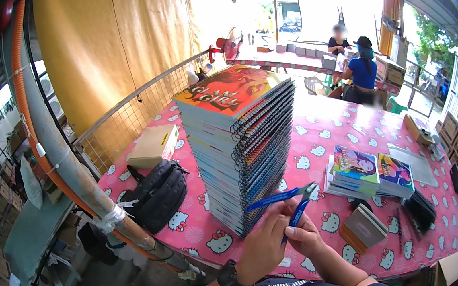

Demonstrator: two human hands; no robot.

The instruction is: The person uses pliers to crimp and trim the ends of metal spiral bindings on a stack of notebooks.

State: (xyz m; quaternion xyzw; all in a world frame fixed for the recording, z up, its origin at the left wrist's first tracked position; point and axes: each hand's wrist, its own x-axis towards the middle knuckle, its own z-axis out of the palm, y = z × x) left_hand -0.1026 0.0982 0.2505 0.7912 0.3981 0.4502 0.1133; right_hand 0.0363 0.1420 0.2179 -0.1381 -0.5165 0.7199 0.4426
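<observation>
Blue-handled pliers (299, 212) are held just in front of the tall stack, their handles spread wide and the metal jaws pointing up and right. My right hand (306, 236) wraps around the lower handle. With a dark watch on its wrist, my left hand (263, 245) has its fingers curled in against the same handle, meeting the right hand; its fingertips are partly hidden. Behind the pliers rises a tall stack of spiral-bound notebooks (217, 162), their black wire coils facing right and an orange-red illustrated cover on top.
The table's pink patterned cover (315, 160) bears a black backpack (158, 196), a cardboard box (154, 146), small colourful notebooks (354, 168), a brown-and-grey block (363, 228) and black wire coils (420, 210). A metal post (94, 198) stands left. Two people sit at the far table.
</observation>
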